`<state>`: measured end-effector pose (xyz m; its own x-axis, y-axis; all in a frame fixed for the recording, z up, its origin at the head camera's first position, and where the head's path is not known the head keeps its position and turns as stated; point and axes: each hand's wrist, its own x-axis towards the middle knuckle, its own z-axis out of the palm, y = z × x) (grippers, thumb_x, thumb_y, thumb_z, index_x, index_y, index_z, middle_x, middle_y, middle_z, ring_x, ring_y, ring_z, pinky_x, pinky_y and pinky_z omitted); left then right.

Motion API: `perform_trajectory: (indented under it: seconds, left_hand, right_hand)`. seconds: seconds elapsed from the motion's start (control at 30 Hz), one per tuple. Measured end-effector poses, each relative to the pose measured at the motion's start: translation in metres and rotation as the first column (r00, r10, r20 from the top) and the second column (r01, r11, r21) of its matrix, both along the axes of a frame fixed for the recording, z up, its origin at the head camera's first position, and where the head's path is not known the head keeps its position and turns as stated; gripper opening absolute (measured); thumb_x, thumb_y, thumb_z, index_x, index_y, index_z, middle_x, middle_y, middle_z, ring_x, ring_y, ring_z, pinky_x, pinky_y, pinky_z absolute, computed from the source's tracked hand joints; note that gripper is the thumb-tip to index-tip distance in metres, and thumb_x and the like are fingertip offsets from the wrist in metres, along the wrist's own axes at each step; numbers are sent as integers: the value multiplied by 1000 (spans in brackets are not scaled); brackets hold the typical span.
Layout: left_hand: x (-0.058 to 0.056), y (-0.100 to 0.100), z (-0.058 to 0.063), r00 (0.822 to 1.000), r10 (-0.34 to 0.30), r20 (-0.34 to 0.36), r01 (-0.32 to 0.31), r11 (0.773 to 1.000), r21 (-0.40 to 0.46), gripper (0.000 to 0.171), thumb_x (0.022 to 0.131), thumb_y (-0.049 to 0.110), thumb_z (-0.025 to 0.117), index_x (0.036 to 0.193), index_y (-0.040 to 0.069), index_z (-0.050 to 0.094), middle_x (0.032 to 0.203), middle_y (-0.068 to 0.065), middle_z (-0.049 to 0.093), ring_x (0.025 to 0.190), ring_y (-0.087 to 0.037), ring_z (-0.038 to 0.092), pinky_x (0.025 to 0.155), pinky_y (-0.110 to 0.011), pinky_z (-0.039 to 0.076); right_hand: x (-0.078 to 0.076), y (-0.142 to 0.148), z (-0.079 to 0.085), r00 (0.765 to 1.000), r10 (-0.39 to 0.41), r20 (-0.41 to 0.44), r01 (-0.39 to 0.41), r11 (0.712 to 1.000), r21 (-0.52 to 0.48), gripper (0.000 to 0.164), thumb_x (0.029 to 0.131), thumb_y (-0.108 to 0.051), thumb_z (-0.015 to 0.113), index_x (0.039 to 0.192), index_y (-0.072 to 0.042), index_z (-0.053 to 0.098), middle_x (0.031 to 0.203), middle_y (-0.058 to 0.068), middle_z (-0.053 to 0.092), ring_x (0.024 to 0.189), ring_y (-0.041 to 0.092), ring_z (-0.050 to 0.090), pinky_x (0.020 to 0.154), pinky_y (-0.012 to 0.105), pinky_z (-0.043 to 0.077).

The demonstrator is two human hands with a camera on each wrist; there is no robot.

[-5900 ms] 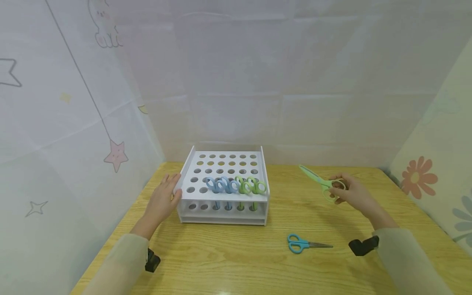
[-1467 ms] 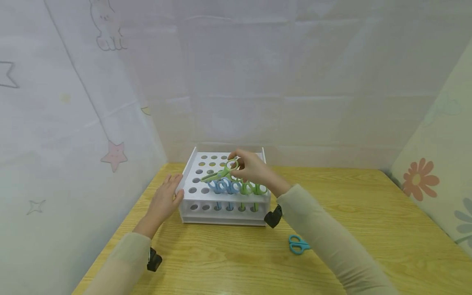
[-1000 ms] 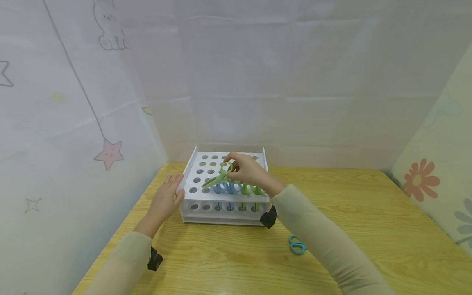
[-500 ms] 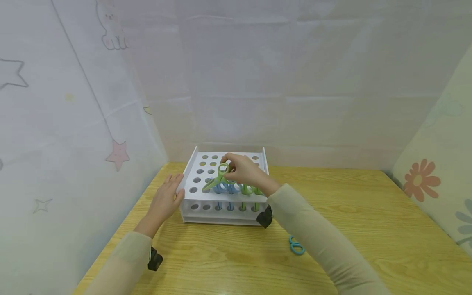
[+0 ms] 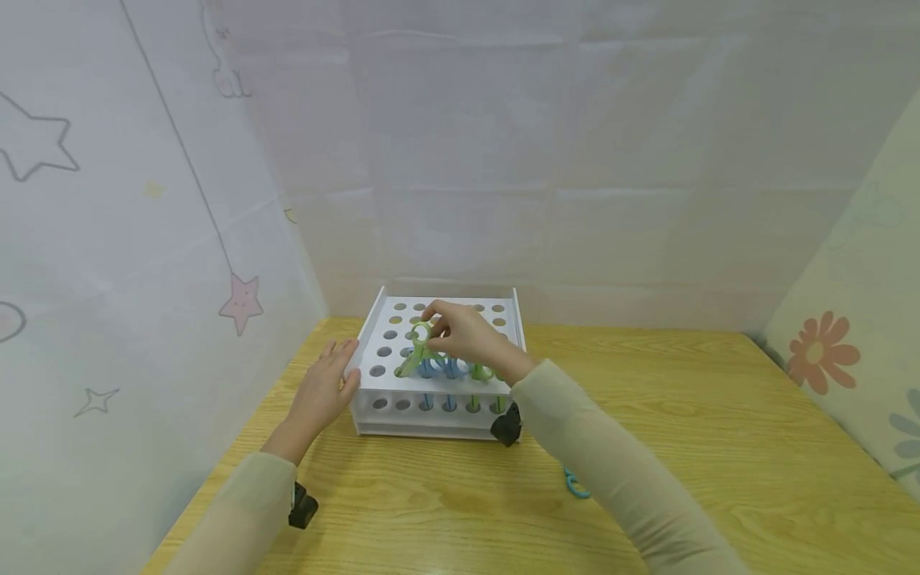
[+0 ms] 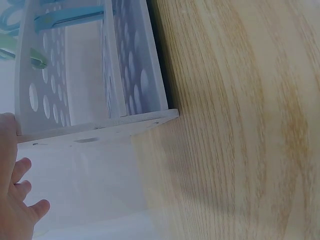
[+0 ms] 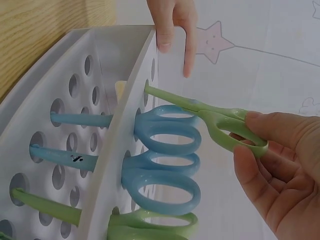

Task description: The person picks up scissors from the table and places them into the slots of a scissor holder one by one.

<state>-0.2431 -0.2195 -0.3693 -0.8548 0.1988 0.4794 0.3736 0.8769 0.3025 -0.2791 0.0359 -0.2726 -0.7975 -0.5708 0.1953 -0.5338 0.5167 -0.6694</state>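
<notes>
My right hand (image 5: pixel 470 331) pinches a handle loop of green scissors (image 7: pixel 225 122). Their blade slants down with its tip in a front-row hole of the white two-tier rack (image 5: pixel 438 389); in the left wrist view the green tip (image 6: pixel 38 58) pokes through the top tier. Beside it, two blue scissors (image 7: pixel 167 190) and green scissors (image 7: pixel 150 227) stand blades down in the same row, partly behind my right hand in the head view. My left hand (image 5: pixel 323 391) rests on the rack's left side wall, its fingers along the outside and the thumb at the front.
Turquoise scissors (image 5: pixel 576 484) lie on the wooden table (image 5: pixel 431 511) right of the rack, mostly hidden by my right sleeve. Rows of round holes (image 5: pixel 395 320) run behind the scissors. A printed cloth (image 5: pixel 460 160) hangs around the table's back and sides.
The right hand has carried the green scissors from the right side over to the rack, then left and down, tilting them steeper until the tip entered a hole. The left hand has stayed put.
</notes>
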Motion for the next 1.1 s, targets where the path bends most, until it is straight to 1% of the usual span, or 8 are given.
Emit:
perform_trajectory:
  seconds: [0.1,0.2,0.4,0.5,0.7,0.97,1.1]
  left_hand:
    - [0,0,0,1000,-2,-1,2,1000,0,51,91,15,52,137,-3,39,137,-22,40,130,-41,25,102,-56,23]
    - [0,0,0,1000,-1,1,1,1000,0,51,91,16,51,137,-3,38,137,-22,40,130,-42,24,103,-56,23]
    - [0,-1,0,1000,-5,-7,5,1000,-7,51,91,16,51,137,-3,38,137,-22,40,130,-42,24,104,-54,22]
    - [0,-2,-1,1000,-9,-17,9,1000,-7,51,91,15,51,137,-3,38,137,-22,41,130,-42,25,104,-54,22]
    - [-1,-1,-2,1000,-9,-17,9,1000,-7,51,91,16,51,137,-2,39,137,-22,40,130,-42,25,104,-54,22]
    - [-1,-2,-2,1000,-17,-23,17,1000,1,51,91,15,51,137,-2,39,137,-22,40,131,-41,24,104,-54,22]
    - [-2,-2,-3,999,-17,-27,17,1000,4,50,91,15,51,137,-2,39,136,-23,41,131,-42,24,103,-55,22]
  right_hand:
    - [0,-2,-1,1000,15,-24,-15,1000,-4,35,82,-3,67,114,-3,54,90,5,67,81,16,64,63,23,52]
    - [0,-5,-1,999,25,-29,-26,1000,-10,33,81,0,65,113,-3,55,90,6,67,81,15,63,64,23,52]
    - [3,-10,-3,999,32,-16,-32,999,-26,31,83,1,61,113,-3,55,96,7,66,86,16,62,67,23,51]
    - [5,-13,-5,999,39,-4,-39,999,-38,30,84,1,60,113,-3,55,99,8,65,87,17,61,64,24,51]
    - [5,-20,-10,1000,21,-1,-21,999,-31,30,85,2,59,113,-2,54,98,8,66,85,17,62,59,24,51]
    - [0,-26,-18,1000,3,17,-2,1000,-23,29,84,2,59,112,-2,54,98,9,66,75,14,64,57,23,51]
    - [0,-28,-20,1000,9,25,-9,999,-31,28,85,3,58,113,-2,54,98,9,66,72,16,64,57,24,51]
